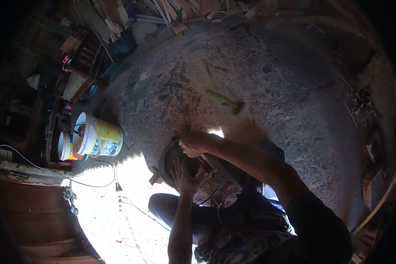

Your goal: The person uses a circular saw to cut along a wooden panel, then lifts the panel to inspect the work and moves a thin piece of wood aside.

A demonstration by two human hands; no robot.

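Observation:
A dark round object [164,164] with a raised rim sits low in front of my knees; its exact kind is too dim to tell. My left hand [186,179] lies against it with the fingers spread. At its far edge, my right hand [193,143] is closed, and what its fingers hold is mostly hidden. A small dark block-like piece [185,127] shows just beyond that fist. Beside my hands, a thin metal bar [206,163] slants across the right side of the round object.
Farther out on the rough floor [295,105] lies a green-handled tool [223,100] with a dark head. A yellow-and-white bucket [108,136] stands at left beside a smaller bucket [65,147]. Cables [97,185] cross the sunlit floor. Wood scraps [180,11] are piled at the back.

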